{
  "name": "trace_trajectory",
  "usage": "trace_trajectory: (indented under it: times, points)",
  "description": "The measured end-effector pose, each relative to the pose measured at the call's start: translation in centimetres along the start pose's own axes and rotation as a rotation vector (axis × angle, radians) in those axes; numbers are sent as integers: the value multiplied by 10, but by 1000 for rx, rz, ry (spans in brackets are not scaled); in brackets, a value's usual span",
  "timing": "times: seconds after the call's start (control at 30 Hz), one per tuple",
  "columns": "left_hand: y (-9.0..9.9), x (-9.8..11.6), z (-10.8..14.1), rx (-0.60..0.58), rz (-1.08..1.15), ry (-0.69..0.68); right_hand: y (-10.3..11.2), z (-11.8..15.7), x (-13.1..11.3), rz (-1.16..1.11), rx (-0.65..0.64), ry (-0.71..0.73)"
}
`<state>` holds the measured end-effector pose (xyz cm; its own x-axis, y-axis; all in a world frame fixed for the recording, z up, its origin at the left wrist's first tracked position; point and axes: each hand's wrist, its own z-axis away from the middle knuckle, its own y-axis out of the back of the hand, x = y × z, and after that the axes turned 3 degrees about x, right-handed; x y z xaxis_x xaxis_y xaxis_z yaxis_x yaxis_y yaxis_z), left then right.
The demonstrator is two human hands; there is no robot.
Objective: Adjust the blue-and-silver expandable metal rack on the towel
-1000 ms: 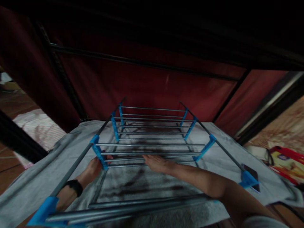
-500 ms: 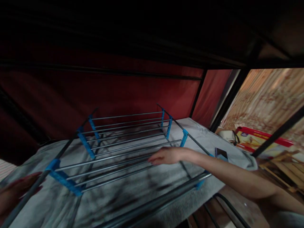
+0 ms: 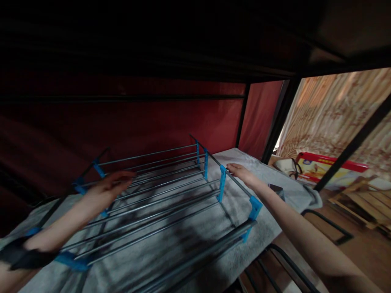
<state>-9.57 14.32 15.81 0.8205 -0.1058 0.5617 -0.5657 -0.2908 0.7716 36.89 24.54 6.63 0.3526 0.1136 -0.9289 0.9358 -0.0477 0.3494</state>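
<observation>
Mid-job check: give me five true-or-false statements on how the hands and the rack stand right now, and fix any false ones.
1. The rack lies on a grey cloth. True.
2. The right hand is by the rack's left rail. False: it is by the right rail, close to a blue connector.
3. The left hand shows over the rack's bars. True; whether it touches one is unclear.
4. The dark band is on the right wrist. False: it is on the left wrist.
5. A red and yellow box shows off to the right, beyond the cloth. True.
</observation>
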Motion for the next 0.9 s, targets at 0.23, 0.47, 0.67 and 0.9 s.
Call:
trace_trajectory:
  times: [0.23,0.47,0.67,0.9]
  points:
    - [-148,79,-38,-299,13,-358,-16,-6,8,-96,-117,86]
    - [-225,116,-36,-472,-119,-360,-23,-15,29,-64,-109,77]
    - [-228,135,-36,-503,-37,-297,-25,-13,33,-79,-118,56]
    - [-221,139,-36,-437,1,-296,-24,-16,38,-65,-132,56]
